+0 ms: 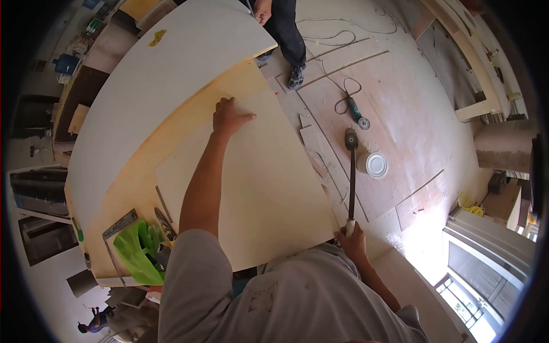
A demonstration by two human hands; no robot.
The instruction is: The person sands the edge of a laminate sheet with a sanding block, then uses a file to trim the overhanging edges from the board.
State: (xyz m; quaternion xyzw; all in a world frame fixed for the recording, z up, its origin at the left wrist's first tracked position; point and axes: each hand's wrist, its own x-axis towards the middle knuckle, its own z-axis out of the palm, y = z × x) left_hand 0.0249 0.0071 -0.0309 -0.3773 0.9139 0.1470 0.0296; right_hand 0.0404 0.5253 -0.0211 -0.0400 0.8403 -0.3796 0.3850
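Head view looks down on a big curved white panel (pixel 171 74) that lies over a yellowish workbench (pixel 123 188), with a pale plywood sheet (pixel 257 194) resting on the bench nearer the person. Past the bench edge is a dusty board floor (pixel 400 114), where a co-worker's dark trouser legs (pixel 289 31) stand by the far end of the white panel, an angle grinder (pixel 357 114) trails its cable, and a round white tin (pixel 376 164) sits just beside the head of a long-handled roller (pixel 351 171). On the bench's near left corner lie a metal square (pixel 117 228) and a green bag (pixel 137 251). The left hand (pixel 229 117) reaches out with a straight arm and lies flat on the plywood sheet, fingers together, thumb out. The right hand (pixel 353 240) is low beside the body, fingers wrapped around the roller's handle, which probably reaches down to the floor.
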